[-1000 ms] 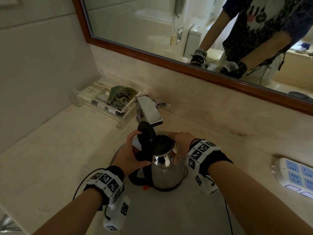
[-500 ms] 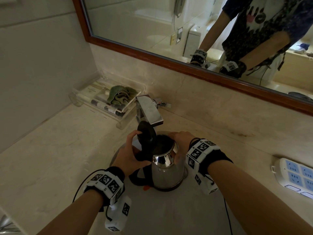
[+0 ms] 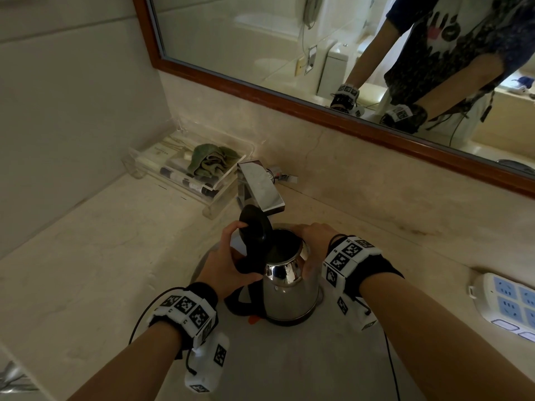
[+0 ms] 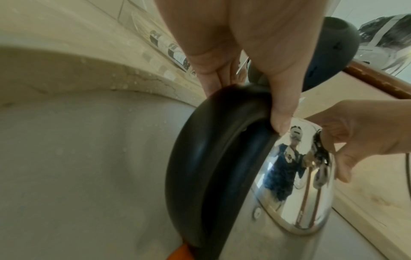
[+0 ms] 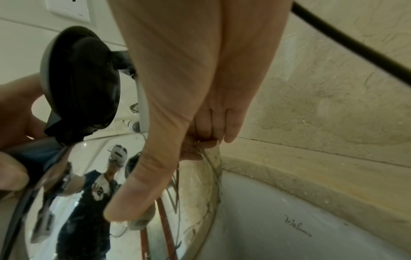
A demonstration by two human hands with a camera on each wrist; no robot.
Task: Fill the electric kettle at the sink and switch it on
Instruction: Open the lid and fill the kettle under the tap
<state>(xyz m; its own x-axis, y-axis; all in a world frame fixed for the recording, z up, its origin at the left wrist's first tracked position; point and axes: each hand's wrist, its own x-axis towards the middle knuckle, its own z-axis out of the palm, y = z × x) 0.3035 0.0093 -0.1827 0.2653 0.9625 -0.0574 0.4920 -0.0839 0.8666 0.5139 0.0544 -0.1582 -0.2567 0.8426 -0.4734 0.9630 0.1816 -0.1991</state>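
A shiny steel kettle [image 3: 289,293] stands in the sink basin [image 3: 292,363], right under the square chrome faucet [image 3: 260,189]. Its black lid [image 3: 254,231] is flipped up, so the dark inside shows. My left hand [image 3: 234,261] grips the top of the black handle [image 4: 211,167], thumb [image 4: 278,79] over it. My right hand [image 3: 314,241] holds the kettle body [image 5: 89,202] at its right side near the rim, thumb [image 5: 133,193] pressed on the steel. No water is seen coming from the faucet.
A clear tray [image 3: 185,172] with toiletries and a green cloth sits on the marble counter, left of the faucet. A white and blue power strip [image 3: 509,305] lies on the counter at the right. A wood-framed mirror [image 3: 289,96] runs along the back wall.
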